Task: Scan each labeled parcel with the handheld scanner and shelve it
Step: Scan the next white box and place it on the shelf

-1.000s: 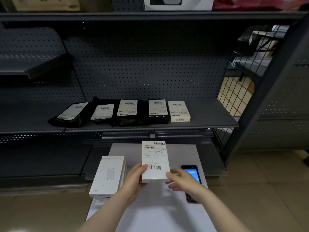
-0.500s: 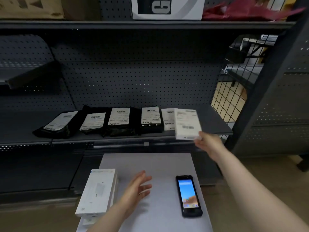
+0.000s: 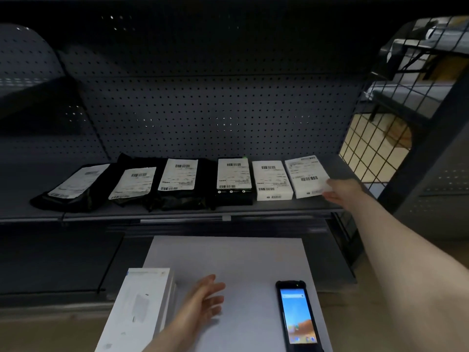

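Rightmost, right hand [image 3: 341,190] grips white parcel [image 3: 305,176] near shelf [image 3: 177,212] edge; left hand [image 3: 205,298] open, empty.

Six labeled parcels in a row on the gray shelf [image 3: 314,204], white box [image 3: 305,176] rightmost, tilted, label up, beside another white box [image 3: 271,179]; handheld scanner [image 3: 297,316] flat on white table [image 3: 228,260], screen lit.

shelf parcels [image 3: 232,174]: 6 | white boxes on table [image 3: 142,306]: 2 stacked | scanner [image 3: 297,316]: 1
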Motion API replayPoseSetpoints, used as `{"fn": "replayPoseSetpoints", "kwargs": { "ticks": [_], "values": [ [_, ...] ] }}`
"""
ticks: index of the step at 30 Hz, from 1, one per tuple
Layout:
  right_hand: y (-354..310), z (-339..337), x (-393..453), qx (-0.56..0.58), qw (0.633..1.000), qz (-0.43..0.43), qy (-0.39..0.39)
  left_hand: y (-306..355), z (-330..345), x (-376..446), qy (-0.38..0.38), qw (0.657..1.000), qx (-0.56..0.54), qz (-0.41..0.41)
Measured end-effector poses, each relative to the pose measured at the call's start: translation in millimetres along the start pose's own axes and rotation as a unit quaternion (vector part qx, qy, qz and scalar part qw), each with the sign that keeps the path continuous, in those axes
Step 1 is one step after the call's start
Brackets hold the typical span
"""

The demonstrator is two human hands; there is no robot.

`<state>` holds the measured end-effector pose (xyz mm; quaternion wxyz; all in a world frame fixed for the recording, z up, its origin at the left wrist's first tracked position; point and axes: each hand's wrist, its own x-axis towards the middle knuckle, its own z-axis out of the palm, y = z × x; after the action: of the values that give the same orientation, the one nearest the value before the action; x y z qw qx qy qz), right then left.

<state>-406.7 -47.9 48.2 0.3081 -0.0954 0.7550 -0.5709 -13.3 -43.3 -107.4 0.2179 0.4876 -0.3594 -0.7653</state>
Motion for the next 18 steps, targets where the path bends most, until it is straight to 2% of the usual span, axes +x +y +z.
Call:
{"fn": "replayPoseSetpoints", "kwargs": {
  "ticks": [11,18],
  "values": [
    [16.8,-0.1,28.9,-0.117,0.990,-0.010,0.076,-2.7,0.3,8.5,-0.002,0.999,-0.036,-0.010],
    [18.2,-5.7,13.4,-0.147,0.987,-0.016,0.062,11.2,7.0,-13.8,-0.014,1.000,0.016,0.014]
  ]
}}
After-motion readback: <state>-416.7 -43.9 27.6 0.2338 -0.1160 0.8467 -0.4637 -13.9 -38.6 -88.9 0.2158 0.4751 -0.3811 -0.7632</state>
